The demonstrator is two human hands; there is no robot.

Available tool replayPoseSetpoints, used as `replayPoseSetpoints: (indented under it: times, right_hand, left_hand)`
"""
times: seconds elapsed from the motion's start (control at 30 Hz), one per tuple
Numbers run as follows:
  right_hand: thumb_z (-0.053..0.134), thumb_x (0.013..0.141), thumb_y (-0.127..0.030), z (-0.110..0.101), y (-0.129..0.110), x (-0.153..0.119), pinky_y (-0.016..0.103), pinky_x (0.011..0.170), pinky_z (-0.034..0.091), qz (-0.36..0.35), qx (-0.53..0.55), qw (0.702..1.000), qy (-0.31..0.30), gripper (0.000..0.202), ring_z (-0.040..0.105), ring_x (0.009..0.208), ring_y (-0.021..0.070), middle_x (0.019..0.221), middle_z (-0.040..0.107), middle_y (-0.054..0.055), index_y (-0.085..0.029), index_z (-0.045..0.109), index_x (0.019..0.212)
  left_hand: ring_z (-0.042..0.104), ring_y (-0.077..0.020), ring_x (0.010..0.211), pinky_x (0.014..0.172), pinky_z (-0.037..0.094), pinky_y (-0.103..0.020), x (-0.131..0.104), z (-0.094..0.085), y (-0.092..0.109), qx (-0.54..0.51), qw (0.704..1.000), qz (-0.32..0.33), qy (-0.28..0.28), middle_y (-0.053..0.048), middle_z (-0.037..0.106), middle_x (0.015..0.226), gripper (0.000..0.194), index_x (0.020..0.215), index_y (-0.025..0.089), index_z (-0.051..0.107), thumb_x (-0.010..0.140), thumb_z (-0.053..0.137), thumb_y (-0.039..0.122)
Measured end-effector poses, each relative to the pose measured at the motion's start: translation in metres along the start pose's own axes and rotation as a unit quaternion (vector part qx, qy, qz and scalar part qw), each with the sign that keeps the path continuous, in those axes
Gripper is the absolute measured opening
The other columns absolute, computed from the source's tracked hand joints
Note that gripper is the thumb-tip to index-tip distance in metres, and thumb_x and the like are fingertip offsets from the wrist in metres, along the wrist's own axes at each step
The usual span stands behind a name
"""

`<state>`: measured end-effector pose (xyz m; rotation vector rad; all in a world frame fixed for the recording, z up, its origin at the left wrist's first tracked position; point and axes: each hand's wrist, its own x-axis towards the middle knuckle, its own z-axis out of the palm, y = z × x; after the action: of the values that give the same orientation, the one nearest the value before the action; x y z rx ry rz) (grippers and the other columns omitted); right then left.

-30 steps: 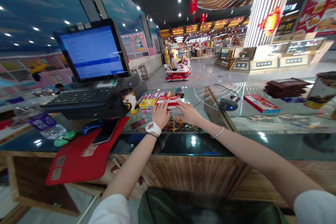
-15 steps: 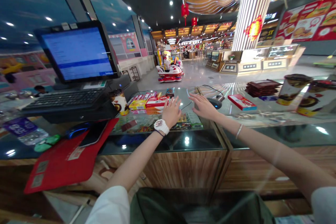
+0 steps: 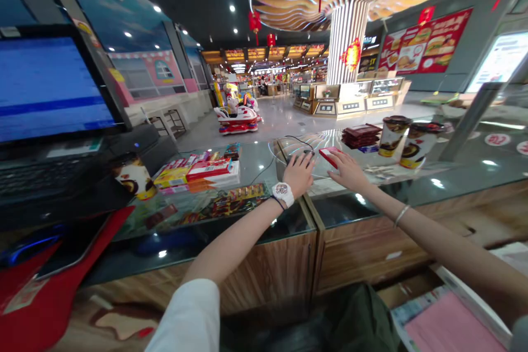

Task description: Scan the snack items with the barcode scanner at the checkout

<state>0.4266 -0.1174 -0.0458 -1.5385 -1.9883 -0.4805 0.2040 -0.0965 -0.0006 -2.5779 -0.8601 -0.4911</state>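
My left hand [image 3: 300, 174], with a white watch [image 3: 282, 193] on its wrist, is over the glass counter with its fingers spread. It covers most of a dark rounded device [image 3: 308, 153] with a cable; whether it touches the device I cannot tell. Beside it, my right hand [image 3: 350, 172] reaches to a flat red box [image 3: 328, 153]. Its stretched fingers lie at the box's right side and hide part of it; no closed grip shows. Left of both hands, several red, yellow and pink candy boxes [image 3: 210, 169] are piled up.
Brown packets [image 3: 361, 136] and two printed cups [image 3: 414, 146] stand at the right. On the left are a monitor [image 3: 53, 88], a keyboard [image 3: 53, 170], another cup [image 3: 134, 177] and a phone [image 3: 74, 245] on a red mat [image 3: 45, 308]. An open drawer [image 3: 449, 313] is below right.
The view has turned right, so the counter's things appear farther left. My left hand has moved right over the dark device, and my right hand has come to the red box.
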Motion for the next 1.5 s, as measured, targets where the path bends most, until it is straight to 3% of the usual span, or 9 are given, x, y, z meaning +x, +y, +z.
replayPoseSetpoints:
  times: [0.13,0.27,0.5,0.7,0.83,1.03,1.23,1.5]
  right_hand:
    - [0.053,0.087,-0.038,-0.001,0.029,-0.016,0.055,0.111,0.034,0.053,-0.044,0.998,-0.002,0.059,0.046,0.134,0.0348,0.147,0.048,0.019,-0.016,0.047,0.141]
    - [0.056,0.086,-0.041,0.002,0.043,-0.023,0.054,0.112,0.033,0.109,-0.083,0.991,-0.013,0.060,0.044,0.135,0.0363,0.148,0.046,0.023,-0.012,0.049,0.138]
    - [0.057,0.086,-0.041,0.016,0.039,-0.016,0.058,0.110,0.031,0.140,-0.117,0.983,-0.024,0.062,0.043,0.136,0.0382,0.150,0.044,0.025,-0.012,0.048,0.140]
    - [0.059,0.086,-0.044,0.025,0.033,-0.003,0.059,0.109,0.032,0.178,-0.129,0.976,-0.011,0.059,0.047,0.132,0.0387,0.145,0.049,0.026,-0.011,0.053,0.135]
    - [0.059,0.087,-0.048,0.022,0.030,0.004,0.059,0.110,0.031,0.194,-0.134,0.971,-0.032,0.059,0.049,0.130,0.0385,0.142,0.051,0.026,-0.010,0.056,0.133]
    - [0.053,0.092,-0.051,0.016,0.028,0.010,0.054,0.106,0.036,0.214,-0.125,0.967,-0.058,0.052,0.058,0.116,0.0343,0.121,0.064,0.021,-0.015,0.060,0.129]
    - [0.054,0.090,-0.055,0.016,0.029,0.010,0.051,0.100,0.040,0.247,-0.100,0.962,-0.053,0.053,0.059,0.110,0.0334,0.116,0.065,0.020,-0.019,0.062,0.129]
    - [0.060,0.088,-0.048,0.018,0.037,0.012,0.044,0.099,0.041,0.252,-0.056,0.966,-0.008,0.047,0.061,0.105,0.0300,0.111,0.067,0.016,-0.017,0.066,0.123]
  left_hand:
    - [0.033,-0.0281,0.146,0.124,0.020,-0.049,0.023,0.017,0.020,-0.003,1.000,0.020,-0.019,-0.013,0.042,0.155,0.051,0.141,0.011,0.050,0.092,0.045,0.024]
    - [0.034,-0.0299,0.145,0.124,0.020,-0.050,0.044,0.036,0.034,-0.005,0.999,0.033,-0.040,-0.014,0.041,0.156,0.055,0.144,0.008,0.046,0.091,0.046,0.022]
    - [0.034,-0.0310,0.145,0.122,0.021,-0.053,0.077,0.061,0.039,-0.018,0.998,0.028,-0.048,-0.016,0.041,0.155,0.060,0.147,0.011,0.043,0.089,0.052,0.022]
    - [0.038,-0.0288,0.143,0.119,0.028,-0.053,0.083,0.075,0.034,-0.062,0.997,0.009,-0.050,-0.010,0.049,0.151,0.055,0.146,0.017,0.046,0.091,0.046,0.020]
    - [0.041,-0.0275,0.141,0.119,0.031,-0.052,0.082,0.079,0.030,-0.081,0.995,0.006,-0.059,-0.007,0.051,0.149,0.054,0.145,0.019,0.047,0.092,0.043,0.020]
    - [0.042,-0.0277,0.141,0.120,0.028,-0.051,0.083,0.076,0.029,-0.102,0.991,0.002,-0.085,-0.005,0.046,0.153,0.056,0.148,0.017,0.044,0.092,0.040,0.018]
    - [0.043,-0.0278,0.141,0.121,0.028,-0.049,0.082,0.073,0.029,-0.104,0.990,-0.005,-0.096,-0.004,0.045,0.154,0.056,0.148,0.017,0.043,0.093,0.039,0.019]
    - [0.042,-0.0264,0.141,0.122,0.025,-0.048,0.082,0.073,0.029,-0.096,0.992,0.001,-0.087,-0.004,0.045,0.154,0.057,0.149,0.018,0.042,0.092,0.041,0.018]
